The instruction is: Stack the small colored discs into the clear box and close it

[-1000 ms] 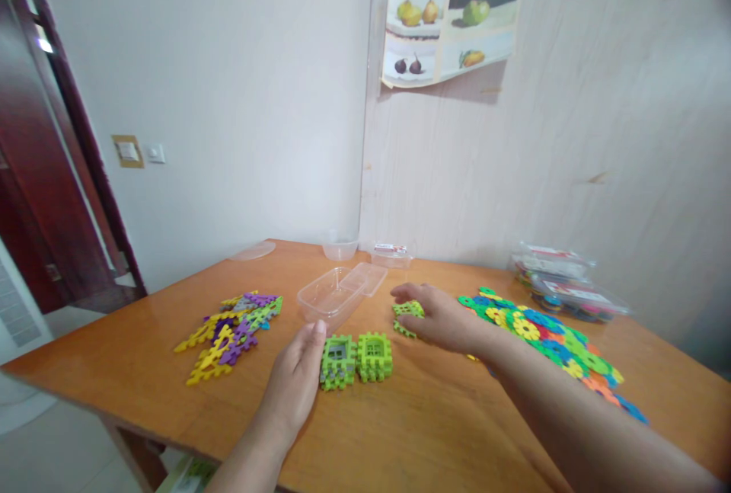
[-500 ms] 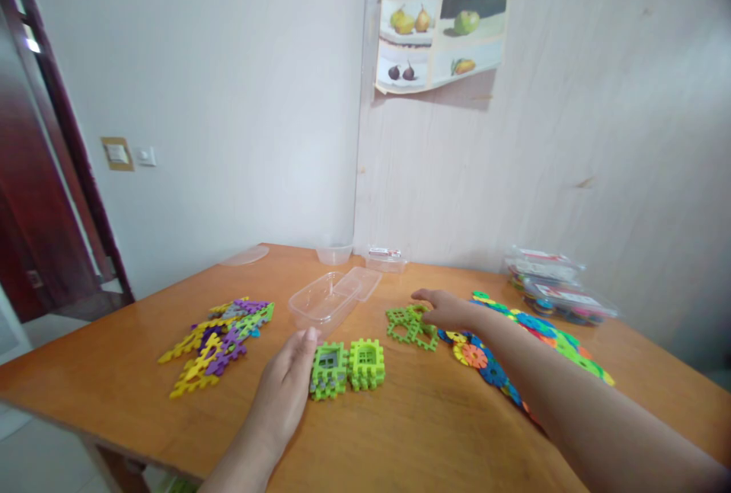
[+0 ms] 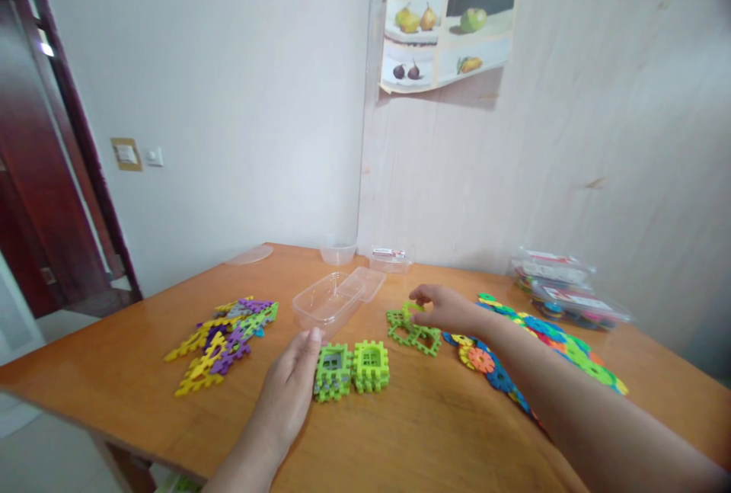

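Note:
Two green cubes built of interlocking plastic tiles (image 3: 351, 369) stand side by side on the wooden table (image 3: 400, 432). My left hand (image 3: 291, 386) lies flat beside the left cube, fingers stretched out and touching it. My right hand (image 3: 445, 306) reaches forward and pinches a green tile (image 3: 408, 308) lifted off a small group of flat green tiles (image 3: 416, 334).
A pile of yellow, purple and green tiles (image 3: 222, 337) lies at the left. An empty clear plastic box (image 3: 328, 301) with its lid sits behind the cubes. Coloured flower-shaped discs (image 3: 537, 340) spread at the right, with filled clear boxes (image 3: 565, 291) behind. Walls close the far side.
My right hand moved from covering the green tiles to pinching one and raising it. The left hand has stayed by the cube.

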Demonstrator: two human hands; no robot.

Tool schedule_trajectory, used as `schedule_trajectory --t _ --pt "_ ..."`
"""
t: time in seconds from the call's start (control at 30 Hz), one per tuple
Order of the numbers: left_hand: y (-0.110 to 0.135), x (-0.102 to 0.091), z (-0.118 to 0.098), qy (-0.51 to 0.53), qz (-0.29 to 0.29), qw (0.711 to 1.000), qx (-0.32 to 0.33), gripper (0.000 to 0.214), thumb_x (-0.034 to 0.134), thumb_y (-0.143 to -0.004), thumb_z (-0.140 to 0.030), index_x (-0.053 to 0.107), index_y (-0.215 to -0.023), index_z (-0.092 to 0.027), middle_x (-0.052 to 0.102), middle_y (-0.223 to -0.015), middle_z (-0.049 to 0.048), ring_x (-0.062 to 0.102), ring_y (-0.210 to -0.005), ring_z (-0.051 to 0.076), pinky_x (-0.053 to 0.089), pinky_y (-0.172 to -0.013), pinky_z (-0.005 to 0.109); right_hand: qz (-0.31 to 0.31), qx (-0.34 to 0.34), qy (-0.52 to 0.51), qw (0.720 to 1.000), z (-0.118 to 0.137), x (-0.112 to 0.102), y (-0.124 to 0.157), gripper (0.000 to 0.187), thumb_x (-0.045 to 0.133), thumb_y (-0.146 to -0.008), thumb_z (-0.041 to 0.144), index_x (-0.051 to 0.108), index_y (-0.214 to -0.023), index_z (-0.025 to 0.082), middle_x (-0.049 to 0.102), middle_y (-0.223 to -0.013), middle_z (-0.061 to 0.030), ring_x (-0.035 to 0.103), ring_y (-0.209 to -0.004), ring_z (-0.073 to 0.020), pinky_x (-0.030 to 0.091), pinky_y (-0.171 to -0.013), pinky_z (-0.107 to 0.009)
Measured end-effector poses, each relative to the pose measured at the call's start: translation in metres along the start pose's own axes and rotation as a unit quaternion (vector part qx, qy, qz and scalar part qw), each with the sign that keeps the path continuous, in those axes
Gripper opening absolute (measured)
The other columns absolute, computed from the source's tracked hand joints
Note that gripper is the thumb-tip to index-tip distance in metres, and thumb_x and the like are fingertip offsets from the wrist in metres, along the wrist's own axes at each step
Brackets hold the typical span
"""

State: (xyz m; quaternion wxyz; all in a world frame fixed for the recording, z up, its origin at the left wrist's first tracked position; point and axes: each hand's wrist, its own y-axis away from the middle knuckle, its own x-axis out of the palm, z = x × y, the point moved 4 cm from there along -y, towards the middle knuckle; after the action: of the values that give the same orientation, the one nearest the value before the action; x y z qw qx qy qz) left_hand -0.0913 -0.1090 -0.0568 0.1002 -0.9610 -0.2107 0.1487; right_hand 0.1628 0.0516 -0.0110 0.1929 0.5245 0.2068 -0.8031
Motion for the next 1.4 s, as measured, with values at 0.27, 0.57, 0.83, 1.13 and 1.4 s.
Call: schedule_trajectory --t 0.27,0.57,0.83,1.13,1.4 --pt "0.000 0.000 -0.002 -0.008 0.008 1.000 0.016 0.049 0.043 -0.091 -0.055 0.066 -0.110 -0.017 0.068 -0.117 0.0091 0.059 -0.114 0.025 0.046 -0.095 0.033 0.000 -0.159 0.000 0.987 0.099 0.007 0.043 0.049 0.069 -0.073 0.043 0.063 -0.116 0.021 0.066 -0.106 -0.0072 0.059 -0.096 -0.0228 0.046 -0.084 -0.035" --pt "0.001 0.000 -0.005 0.001 -0.004 1.000 0.021 0.051 0.043 -0.089 -0.057 0.067 -0.108 -0.016 0.070 -0.111 0.0106 0.062 -0.109 0.025 0.047 -0.095 0.035 -0.026 -0.093 -0.007 0.995 0.073 0.004 0.020 0.045 0.063 -0.080 0.043 0.061 -0.118 0.020 0.067 -0.108 -0.0075 0.060 -0.097 -0.0223 0.045 -0.086 -0.034" --pt "0.004 0.001 -0.012 0.013 -0.015 1.000 0.013 0.052 0.042 -0.088 -0.060 0.067 -0.102 -0.016 0.072 -0.105 0.0098 0.064 -0.102 0.026 0.049 -0.087 0.033 0.029 0.019 -0.002 0.999 0.017 0.017 -0.011 0.051 0.064 -0.073 0.030 0.061 -0.122 0.019 0.065 -0.117 -0.0125 0.068 -0.080 -0.0207 0.053 -0.068 -0.032" --pt "-0.001 -0.001 0.004 -0.002 0.010 1.000 -0.003 0.054 0.039 -0.090 -0.060 0.064 -0.111 -0.016 0.069 -0.114 0.0106 0.062 -0.108 0.025 0.047 -0.094 0.035 0.050 0.053 -0.059 0.996 0.011 0.033 -0.020 0.047 0.070 -0.067 0.029 0.063 -0.112 0.018 0.070 -0.095 -0.0082 0.064 -0.055 -0.0149 0.052 -0.050 -0.027" --pt "0.000 -0.002 0.003 0.007 -0.012 1.000 -0.006 0.061 0.036 -0.090 -0.062 0.068 -0.109 -0.015 0.069 -0.116 0.0128 0.062 -0.111 0.026 0.046 -0.098 0.038 -0.017 -0.066 -0.104 0.992 0.073 0.018 0.001 0.051 0.071 -0.073 0.047 0.061 -0.115 0.020 0.065 -0.110 -0.0071 0.062 -0.092 -0.0219 0.049 -0.079 -0.036"
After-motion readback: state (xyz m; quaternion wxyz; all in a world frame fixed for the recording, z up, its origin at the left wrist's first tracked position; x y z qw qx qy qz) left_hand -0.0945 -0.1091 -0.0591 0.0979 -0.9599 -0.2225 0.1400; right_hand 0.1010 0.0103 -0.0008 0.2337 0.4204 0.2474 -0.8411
